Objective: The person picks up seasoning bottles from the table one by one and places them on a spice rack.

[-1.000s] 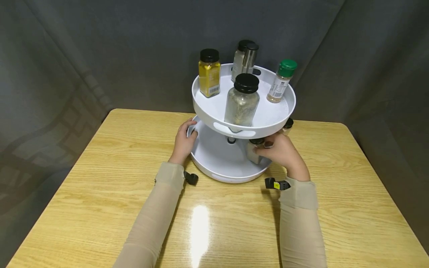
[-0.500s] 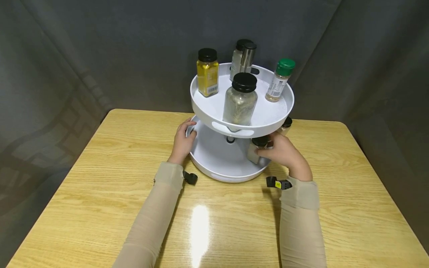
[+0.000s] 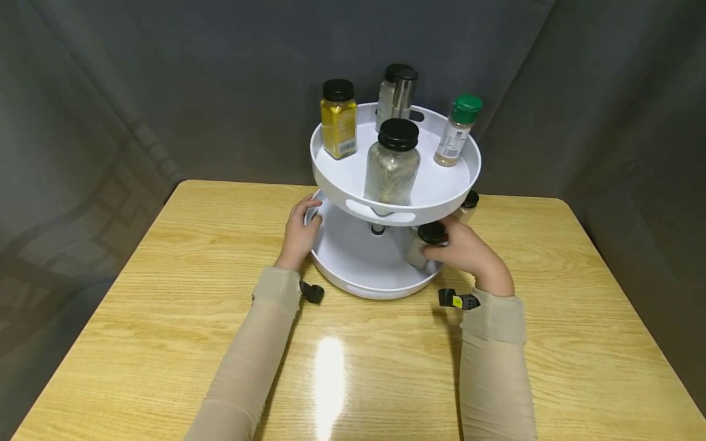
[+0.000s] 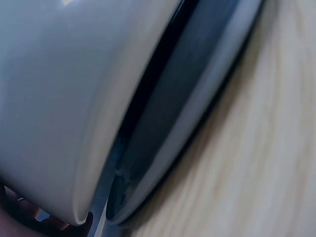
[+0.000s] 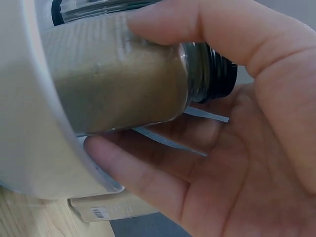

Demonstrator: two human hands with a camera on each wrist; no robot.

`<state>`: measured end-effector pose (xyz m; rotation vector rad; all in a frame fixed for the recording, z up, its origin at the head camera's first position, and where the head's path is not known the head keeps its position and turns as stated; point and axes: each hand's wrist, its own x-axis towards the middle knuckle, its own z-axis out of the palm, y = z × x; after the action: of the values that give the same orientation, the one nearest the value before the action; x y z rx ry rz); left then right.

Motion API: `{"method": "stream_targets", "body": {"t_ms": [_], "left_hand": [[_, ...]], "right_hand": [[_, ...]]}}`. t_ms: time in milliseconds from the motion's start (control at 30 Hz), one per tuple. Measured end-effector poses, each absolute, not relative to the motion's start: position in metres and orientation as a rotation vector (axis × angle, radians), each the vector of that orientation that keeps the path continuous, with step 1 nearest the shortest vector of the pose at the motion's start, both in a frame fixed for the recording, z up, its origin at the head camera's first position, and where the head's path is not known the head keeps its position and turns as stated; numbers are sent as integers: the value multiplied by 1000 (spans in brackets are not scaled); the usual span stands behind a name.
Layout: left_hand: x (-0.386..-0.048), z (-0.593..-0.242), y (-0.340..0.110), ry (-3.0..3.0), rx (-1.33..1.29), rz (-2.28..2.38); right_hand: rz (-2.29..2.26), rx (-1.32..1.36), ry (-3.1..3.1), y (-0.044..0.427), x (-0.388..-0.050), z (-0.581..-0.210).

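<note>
A white two-tier spice turntable has an upper tray (image 3: 336,184) and a lower tray (image 3: 353,263). My left hand (image 3: 300,236) grips the lower tray's left rim, some fingertips visible past the rim in the left wrist view. My right hand (image 3: 469,254) reaches under the upper tray and holds a square glass spice jar (image 3: 417,252) with a black lid, thumb on one side and fingers on the other. In the right wrist view this jar (image 5: 123,89) is part-filled with brownish powder. It leans at the lower tray's right side; whether its base touches the tray cannot be told.
Above stand a yellow spice jar (image 3: 339,125), a large black-lidded jar (image 3: 391,174), a green-capped bottle (image 3: 453,141), a metal-topped container (image 3: 404,95) and a jar behind it. Another black-lidded jar (image 3: 469,205) stands behind my right hand. Everything is on a wooden table (image 3: 165,275).
The held jar's lid has shifted right and come further out from under the upper tray as the jar tilts. My left hand keeps its place on the rim.
</note>
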<state>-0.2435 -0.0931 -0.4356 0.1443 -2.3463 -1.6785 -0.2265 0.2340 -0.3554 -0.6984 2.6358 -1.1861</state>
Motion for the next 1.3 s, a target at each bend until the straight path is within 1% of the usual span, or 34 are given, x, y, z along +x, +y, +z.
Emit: {"method": "stream_targets", "body": {"t_ms": [633,1033,1300], "left_hand": [[-243,-436,-94,-2336,126,-1690],[-243,-436,-94,-2332,129,-1701],[-242,-436,-94,-2330,123,-1698]], "right_hand": [[-1193,-724,2624,234,-225,-355],[-1123,-702,2688,238,-222,-346],[-1176,-684,2687,242,-218,-339]]}}
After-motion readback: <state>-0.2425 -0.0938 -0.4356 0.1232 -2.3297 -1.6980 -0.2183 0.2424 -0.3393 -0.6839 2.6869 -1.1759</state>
